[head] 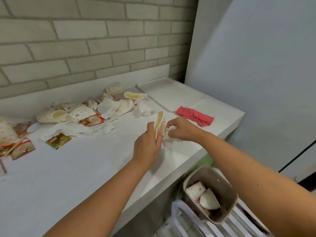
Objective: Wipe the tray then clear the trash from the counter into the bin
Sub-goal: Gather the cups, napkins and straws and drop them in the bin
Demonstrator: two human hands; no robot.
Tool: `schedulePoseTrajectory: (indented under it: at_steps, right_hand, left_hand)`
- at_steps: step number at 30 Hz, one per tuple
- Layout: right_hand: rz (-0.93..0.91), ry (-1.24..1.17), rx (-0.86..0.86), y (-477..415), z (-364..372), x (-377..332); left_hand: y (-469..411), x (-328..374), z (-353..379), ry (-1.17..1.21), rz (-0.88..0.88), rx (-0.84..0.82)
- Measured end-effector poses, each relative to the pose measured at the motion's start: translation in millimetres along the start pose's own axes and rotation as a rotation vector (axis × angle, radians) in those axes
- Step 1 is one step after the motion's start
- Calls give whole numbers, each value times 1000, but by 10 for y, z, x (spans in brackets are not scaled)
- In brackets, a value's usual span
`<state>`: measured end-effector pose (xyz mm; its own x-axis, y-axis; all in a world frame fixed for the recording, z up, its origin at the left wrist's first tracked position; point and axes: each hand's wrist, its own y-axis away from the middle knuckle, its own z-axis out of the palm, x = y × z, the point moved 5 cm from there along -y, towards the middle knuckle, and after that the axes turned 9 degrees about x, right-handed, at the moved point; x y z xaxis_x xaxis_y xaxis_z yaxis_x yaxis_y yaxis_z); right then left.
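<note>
My left hand (147, 147) grips a squashed dotted paper cup (159, 122) just above the white counter (77, 168). Right beside it, my right hand (181, 130) pinches a crumpled white tissue (168, 135) that touches the cup. The white tray (168, 94) lies flat at the counter's far right corner with nothing on it. A pink cloth (195, 115) lies next to the tray's near edge. The beige bin (210, 194) stands on the floor below the counter's right end, with a dotted cup and white paper inside.
A heap of crushed dotted cups (68, 113), napkins and white lids spreads along the back wall. Snack sachets (58, 140) and wrappers lie at the left. A brick wall is behind; a pale panel (256, 74) rises on the right.
</note>
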<state>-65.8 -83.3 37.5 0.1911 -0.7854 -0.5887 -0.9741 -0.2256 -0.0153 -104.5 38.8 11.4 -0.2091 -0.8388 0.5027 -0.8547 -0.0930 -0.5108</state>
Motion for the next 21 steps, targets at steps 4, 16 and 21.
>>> schedulePoseTrajectory:
  at_steps: [4,16,21]
  right_hand:
    - [60,65,-24,225,-229,532]
    - [352,143,-197,895,-50,2103]
    - [401,188,-343,1026,262,2456]
  left_hand:
    - [238,534,447,58,50,-98]
    - [1107,940,1704,-67,104,-498]
    - [1321,687,2001,-171,-95,-701]
